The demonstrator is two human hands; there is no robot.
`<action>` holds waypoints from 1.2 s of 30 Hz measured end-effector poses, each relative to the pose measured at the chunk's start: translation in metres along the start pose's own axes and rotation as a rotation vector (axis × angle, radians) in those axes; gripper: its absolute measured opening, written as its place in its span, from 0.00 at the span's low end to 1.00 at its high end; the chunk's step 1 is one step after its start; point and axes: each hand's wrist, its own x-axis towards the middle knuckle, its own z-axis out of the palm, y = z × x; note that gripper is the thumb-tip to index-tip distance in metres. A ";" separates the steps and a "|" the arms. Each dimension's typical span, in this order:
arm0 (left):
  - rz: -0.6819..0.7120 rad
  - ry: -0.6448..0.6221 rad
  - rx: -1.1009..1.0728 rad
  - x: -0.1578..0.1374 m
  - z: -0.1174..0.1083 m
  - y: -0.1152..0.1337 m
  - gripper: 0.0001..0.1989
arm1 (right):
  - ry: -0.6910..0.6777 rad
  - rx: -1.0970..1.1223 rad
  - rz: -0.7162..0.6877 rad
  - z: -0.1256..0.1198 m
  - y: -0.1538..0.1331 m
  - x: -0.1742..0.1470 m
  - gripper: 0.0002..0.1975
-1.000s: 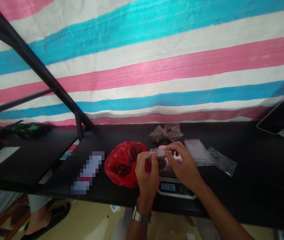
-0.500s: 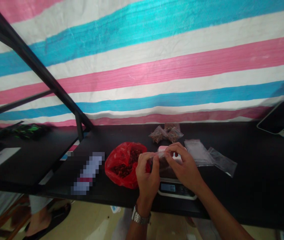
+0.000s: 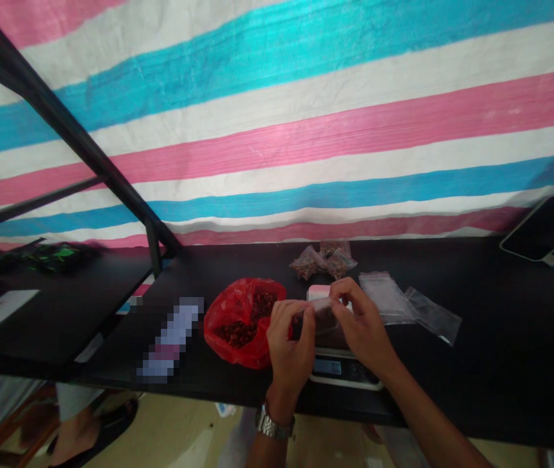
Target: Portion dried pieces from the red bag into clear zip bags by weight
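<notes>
Even, diffuse daylight, moderately bright; it seems to pass through the striped tarp (image 3: 306, 130), which is the brightest area; no hard shadows, no glare spots; the black table (image 3: 501, 338) reads very dark with little surface detail; wide-angle distortion bows the tarp stripes and the black frame bar (image 3: 62, 123) toward the edges; corners soft, left side smeared; hands and centre reasonably sharp; a pixelated patch (image 3: 170, 338) masks one item.

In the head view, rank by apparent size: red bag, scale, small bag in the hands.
1. red bag
2. scale, partly hidden by the hands, so unsure
3. small bag, pinched by both hands
</notes>
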 end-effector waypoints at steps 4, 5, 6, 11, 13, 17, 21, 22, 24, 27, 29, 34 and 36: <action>-0.008 -0.008 -0.001 0.000 -0.001 -0.001 0.06 | -0.064 -0.075 0.043 -0.001 -0.002 0.000 0.03; -0.010 -0.018 -0.004 0.000 -0.001 -0.001 0.06 | -0.075 -0.084 0.050 -0.001 -0.002 0.000 0.03; -0.013 -0.026 -0.008 0.000 -0.002 -0.001 0.06 | -0.080 -0.088 0.054 0.000 -0.003 0.000 0.04; -0.035 -0.028 -0.026 0.000 -0.003 -0.002 0.06 | -0.117 -0.071 0.049 0.000 -0.004 0.000 0.06; -0.055 -0.025 -0.033 0.000 -0.003 -0.002 0.07 | -0.151 -0.056 0.048 0.001 -0.003 -0.001 0.06; -0.062 -0.051 -0.060 0.000 -0.004 -0.002 0.07 | -0.160 -0.043 0.026 0.004 -0.003 -0.002 0.04; -0.052 -0.088 -0.134 0.000 -0.007 -0.002 0.05 | -0.123 -0.037 -0.024 0.004 -0.008 -0.001 0.06; -0.058 -0.093 -0.165 0.000 -0.008 -0.002 0.05 | -0.133 -0.031 -0.026 0.003 -0.009 -0.001 0.06; -0.074 -0.104 -0.219 0.001 -0.010 -0.002 0.05 | -0.177 -0.025 -0.006 0.001 -0.010 0.000 0.04; -0.069 -0.113 -0.239 0.003 -0.014 -0.002 0.07 | -0.252 -0.034 0.037 0.000 -0.010 -0.001 0.04; -0.046 -0.087 -0.216 0.003 -0.015 -0.002 0.09 | -0.269 -0.044 0.045 0.001 -0.009 -0.002 0.06; -0.003 -0.066 -0.092 -0.002 -0.013 0.002 0.11 | -0.208 -0.089 -0.022 0.002 -0.015 -0.004 0.09; 0.006 -0.099 -0.066 -0.004 -0.011 0.004 0.06 | -0.144 -0.133 -0.056 -0.005 -0.018 -0.001 0.09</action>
